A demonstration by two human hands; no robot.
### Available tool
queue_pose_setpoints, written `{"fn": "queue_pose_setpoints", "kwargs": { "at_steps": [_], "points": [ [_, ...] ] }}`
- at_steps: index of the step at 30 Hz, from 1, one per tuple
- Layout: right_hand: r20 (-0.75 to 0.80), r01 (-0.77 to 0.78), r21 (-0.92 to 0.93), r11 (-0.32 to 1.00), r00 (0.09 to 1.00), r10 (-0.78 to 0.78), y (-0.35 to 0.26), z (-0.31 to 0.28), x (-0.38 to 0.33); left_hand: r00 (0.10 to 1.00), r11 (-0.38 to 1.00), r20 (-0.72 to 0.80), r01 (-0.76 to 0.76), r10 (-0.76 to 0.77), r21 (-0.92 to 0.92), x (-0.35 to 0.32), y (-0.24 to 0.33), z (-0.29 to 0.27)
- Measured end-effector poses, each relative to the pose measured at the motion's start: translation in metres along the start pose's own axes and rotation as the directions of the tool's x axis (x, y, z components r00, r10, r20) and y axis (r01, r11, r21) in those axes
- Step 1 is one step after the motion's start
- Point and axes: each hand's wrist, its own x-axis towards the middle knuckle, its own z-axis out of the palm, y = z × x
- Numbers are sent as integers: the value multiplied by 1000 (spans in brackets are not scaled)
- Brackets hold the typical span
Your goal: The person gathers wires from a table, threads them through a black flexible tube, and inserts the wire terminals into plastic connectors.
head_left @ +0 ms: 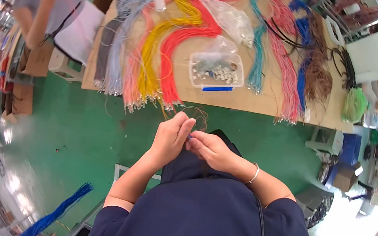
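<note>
My left hand (171, 137) is closed in front of my body, just off the table's near edge, with its thumb pointing up. Thin brownish wires (203, 114) loop out beyond its fingers. Close beside it, my right hand (211, 150), with a bracelet on the wrist, pinches a small purple-blue piece; its kind is mostly hidden by the fingers. Ahead on the table lie bundles of red wires (171, 53) and yellow wires (151, 59), their ends carrying small pale tips near the edge. A clear plastic box (193, 78) holds many small white connectors.
The wooden table (268, 107) also bears grey wires (118, 55), teal wires (257, 65), pink wires (289, 93), brown wires (318, 73) and clear plastic bags (229, 22). Another person (62, 8) is at the left. Blue wires (57, 210) hang low at left. A stool (325, 140) stands right.
</note>
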Motion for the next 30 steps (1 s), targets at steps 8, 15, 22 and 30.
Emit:
{"fn": "queue_pose_setpoints", "kwargs": {
  "at_steps": [8,15,22,30],
  "points": [
    [2,1,20,1000,1000,-1,7,-24,-18,964,956,-18,-259,264,138,14,-4,26],
    [-174,92,-48,995,980,-99,-3,-80,-34,897,838,67,-434,438,332,57,7,72],
    [-348,100,-684,723,826,-443,29,-182,-56,911,860,257,-396,323,322,134,-4,170],
    [-691,-23,-245,969,705,-158,58,-292,-86,968,838,94,-247,231,487,407,-56,289]
  ]
}}
